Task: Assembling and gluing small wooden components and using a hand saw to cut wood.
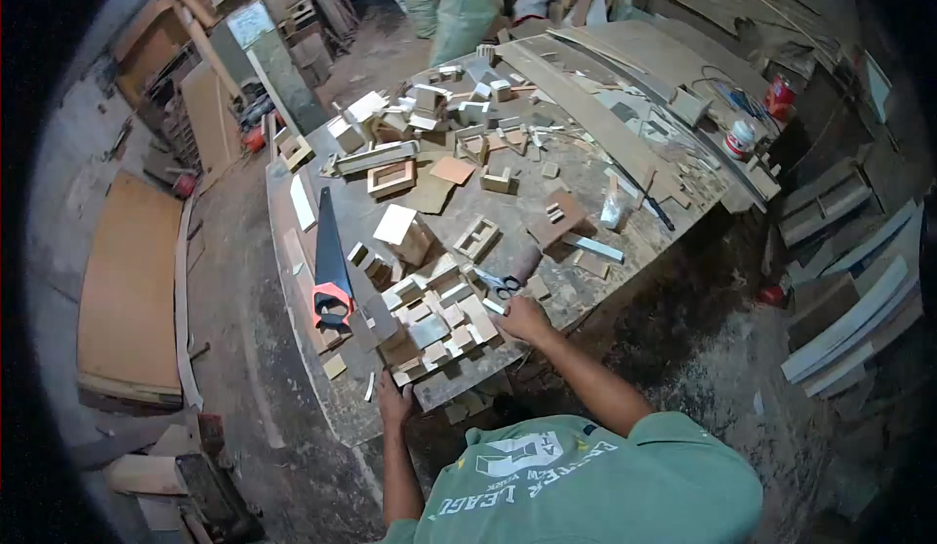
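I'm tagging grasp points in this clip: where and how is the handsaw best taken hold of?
Likely by the handsaw's orange-and-black handle, the left hand coming from the near side: the looped handle lies toward the person, while the long blade points away.

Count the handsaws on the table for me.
1 visible: the orange-handled handsaw lies at the left side of the table, left of the wooden assembly by the left hand. Others could be hidden.

Matt wooden blocks [455, 316], smooth metal saw blade [329, 237]
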A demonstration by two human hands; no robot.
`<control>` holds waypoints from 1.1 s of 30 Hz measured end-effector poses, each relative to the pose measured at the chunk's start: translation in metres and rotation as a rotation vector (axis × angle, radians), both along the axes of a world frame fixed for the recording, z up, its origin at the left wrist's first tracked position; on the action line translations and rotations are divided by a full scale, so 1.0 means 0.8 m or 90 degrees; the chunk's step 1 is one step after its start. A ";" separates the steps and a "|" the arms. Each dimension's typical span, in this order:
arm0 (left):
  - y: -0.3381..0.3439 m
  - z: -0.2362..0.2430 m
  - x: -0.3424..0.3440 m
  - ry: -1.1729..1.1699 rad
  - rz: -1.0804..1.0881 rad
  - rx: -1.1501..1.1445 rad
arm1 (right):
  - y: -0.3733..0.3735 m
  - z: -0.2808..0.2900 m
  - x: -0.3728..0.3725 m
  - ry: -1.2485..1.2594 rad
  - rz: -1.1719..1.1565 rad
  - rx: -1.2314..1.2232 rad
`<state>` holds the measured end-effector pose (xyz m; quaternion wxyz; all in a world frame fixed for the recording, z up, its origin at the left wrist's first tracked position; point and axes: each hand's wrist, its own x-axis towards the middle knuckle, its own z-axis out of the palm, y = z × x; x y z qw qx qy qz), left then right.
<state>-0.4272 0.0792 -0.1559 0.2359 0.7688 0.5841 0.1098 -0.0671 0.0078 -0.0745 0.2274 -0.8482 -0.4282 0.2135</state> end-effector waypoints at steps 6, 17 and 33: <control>0.000 -0.003 -0.001 0.015 -0.005 0.031 | -0.072 0.051 0.092 0.604 0.176 -0.060; 0.001 -0.016 0.000 0.040 -0.033 0.050 | -0.220 0.103 0.373 0.521 -0.280 0.326; -0.183 0.015 0.150 -0.013 -0.097 0.421 | -0.228 -0.064 0.387 0.502 -0.180 0.035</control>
